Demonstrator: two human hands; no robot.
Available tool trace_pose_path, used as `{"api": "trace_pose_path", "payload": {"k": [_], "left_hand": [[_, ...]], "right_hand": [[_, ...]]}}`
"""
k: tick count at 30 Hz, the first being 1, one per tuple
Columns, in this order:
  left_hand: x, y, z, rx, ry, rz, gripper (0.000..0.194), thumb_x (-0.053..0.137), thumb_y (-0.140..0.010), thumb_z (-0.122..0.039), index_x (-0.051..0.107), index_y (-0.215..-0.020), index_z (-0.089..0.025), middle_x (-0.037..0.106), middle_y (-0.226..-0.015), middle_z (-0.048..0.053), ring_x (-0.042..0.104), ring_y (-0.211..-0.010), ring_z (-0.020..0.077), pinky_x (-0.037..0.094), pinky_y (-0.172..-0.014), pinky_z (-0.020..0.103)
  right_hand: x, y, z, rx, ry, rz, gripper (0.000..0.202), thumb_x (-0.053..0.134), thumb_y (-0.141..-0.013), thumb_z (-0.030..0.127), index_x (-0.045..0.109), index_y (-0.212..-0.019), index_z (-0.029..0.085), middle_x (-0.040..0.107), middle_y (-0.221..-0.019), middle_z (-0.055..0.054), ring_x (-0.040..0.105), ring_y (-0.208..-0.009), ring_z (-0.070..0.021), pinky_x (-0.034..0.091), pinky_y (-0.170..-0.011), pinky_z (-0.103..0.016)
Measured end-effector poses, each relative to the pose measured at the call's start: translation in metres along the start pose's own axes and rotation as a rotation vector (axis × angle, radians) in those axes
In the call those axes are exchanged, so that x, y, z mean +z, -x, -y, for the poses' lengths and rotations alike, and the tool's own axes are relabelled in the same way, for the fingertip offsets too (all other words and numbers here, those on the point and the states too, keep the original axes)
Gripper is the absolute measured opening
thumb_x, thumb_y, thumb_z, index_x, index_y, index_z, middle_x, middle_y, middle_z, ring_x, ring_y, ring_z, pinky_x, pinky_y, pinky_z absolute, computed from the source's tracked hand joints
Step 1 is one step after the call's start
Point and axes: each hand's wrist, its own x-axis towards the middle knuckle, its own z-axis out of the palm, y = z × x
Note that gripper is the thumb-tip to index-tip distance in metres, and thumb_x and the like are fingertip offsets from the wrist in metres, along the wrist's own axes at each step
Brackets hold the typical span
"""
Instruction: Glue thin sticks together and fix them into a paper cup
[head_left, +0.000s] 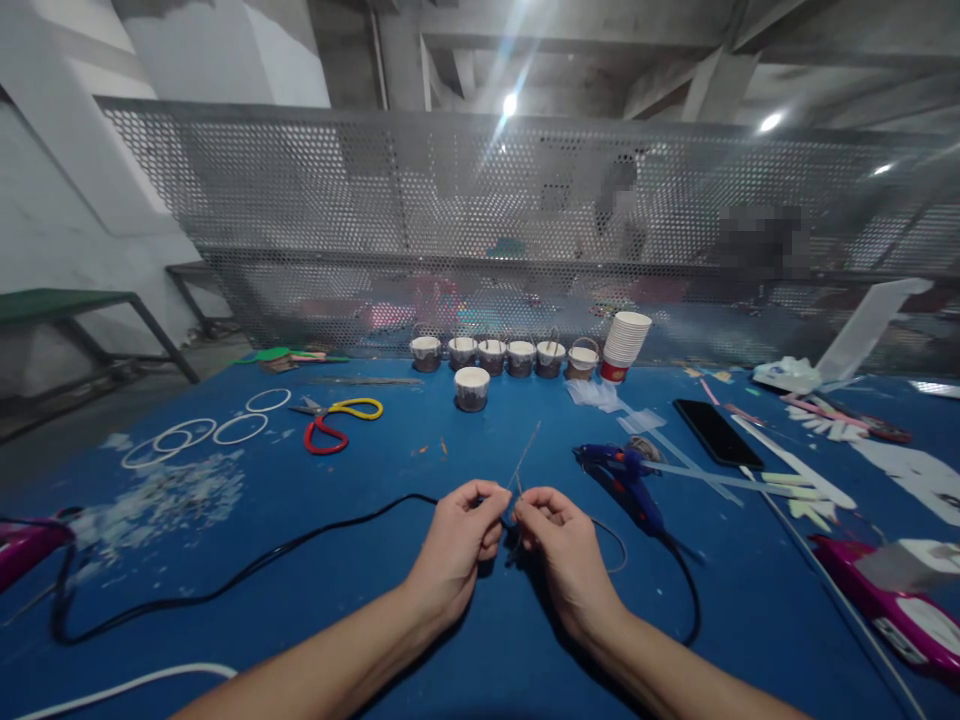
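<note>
My left hand point(463, 537) is closed in a pinch on a thin greyish cord point(529, 447). Close beside it, my right hand point(559, 550) pinches the same cord, fingertips nearly touching the left ones. Two strands cross just above the fingertips, and a slim end points up and away. Behind my right hand a thin loop point(624, 553) curves out over the table; whether it belongs to the same cord I cannot tell. Something small and dark between the hands is too shadowed to make out. A blue glue gun point(630, 478) lies right of my right hand.
On the blue table point(315, 640), a small bucket-like cup point(472, 389) stands before a row of several others point(520, 358). Stacked paper cups point(626, 345) stand right. Scissors point(326, 420), white rings point(240, 428) and a black cable point(247, 570) lie left, a phone point(718, 432) right.
</note>
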Motion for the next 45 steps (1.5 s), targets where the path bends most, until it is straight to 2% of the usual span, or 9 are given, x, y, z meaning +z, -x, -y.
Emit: {"api": "trace_pose_path", "payload": {"k": [5,15,18,27,39,45], "left_hand": [[-0.0005,-0.0005,0.0013,-0.005,0.013,0.001,0.025,0.071,-0.059,-0.031,0.053,-0.065,-0.015,0.032,-0.042,-0.011,0.021,-0.037,0.0014,0.010,-0.037,0.017],[0.0001,-0.0002,0.0030,0.018,0.020,-0.003,0.023,0.071,-0.058,-0.026,0.051,-0.062,-0.015,0.041,-0.048,-0.008,0.029,-0.039,0.0018,0.014,-0.037,0.016],[0.0007,-0.0003,0.0027,0.024,0.027,-0.001,0.024,0.072,-0.057,-0.027,0.051,-0.061,-0.015,0.039,-0.047,-0.009,0.026,-0.038,0.0014,0.013,-0.038,0.017],[0.0037,0.0012,-0.0025,-0.015,0.036,0.032,0.016,0.065,-0.066,-0.027,0.058,-0.066,-0.013,0.034,-0.042,-0.010,0.023,-0.040,0.0027,0.017,-0.040,0.018],[0.0013,0.0000,0.0033,0.078,0.024,0.020,0.020,0.072,-0.060,-0.024,0.054,-0.061,-0.013,0.047,-0.058,-0.005,0.035,-0.042,0.0019,0.021,-0.039,0.017],[0.0000,-0.0008,0.0040,0.033,-0.019,0.016,0.021,0.070,-0.061,-0.027,0.053,-0.064,-0.016,0.041,-0.048,-0.008,0.029,-0.037,0.0022,0.015,-0.037,0.017]], "right_hand": [[0.0000,-0.0002,-0.0011,-0.003,0.015,-0.004,0.015,0.068,-0.064,0.028,0.059,-0.065,0.015,0.051,-0.055,0.004,0.041,-0.048,-0.0076,0.032,-0.046,-0.020],[-0.0005,-0.0002,-0.0025,-0.011,0.025,-0.001,0.018,0.070,-0.063,0.030,0.060,-0.064,0.015,0.050,-0.052,0.005,0.039,-0.049,-0.0074,0.030,-0.047,-0.020],[-0.0004,-0.0005,-0.0021,-0.007,0.016,0.004,0.019,0.070,-0.063,0.031,0.059,-0.064,0.015,0.049,-0.052,0.005,0.038,-0.048,-0.0073,0.029,-0.047,-0.020],[0.0001,-0.0010,0.0003,-0.008,0.018,-0.001,0.020,0.071,-0.062,0.031,0.060,-0.063,0.016,0.051,-0.053,0.005,0.039,-0.049,-0.0074,0.030,-0.048,-0.021],[-0.0001,0.0018,0.0007,0.004,0.007,0.027,0.022,0.072,-0.063,0.034,0.060,-0.064,0.016,0.053,-0.054,0.004,0.043,-0.051,-0.0085,0.033,-0.050,-0.021],[-0.0015,0.0017,-0.0015,-0.001,0.026,0.017,0.023,0.072,-0.063,0.035,0.060,-0.064,0.016,0.051,-0.054,0.005,0.040,-0.050,-0.0080,0.031,-0.049,-0.021]]}}
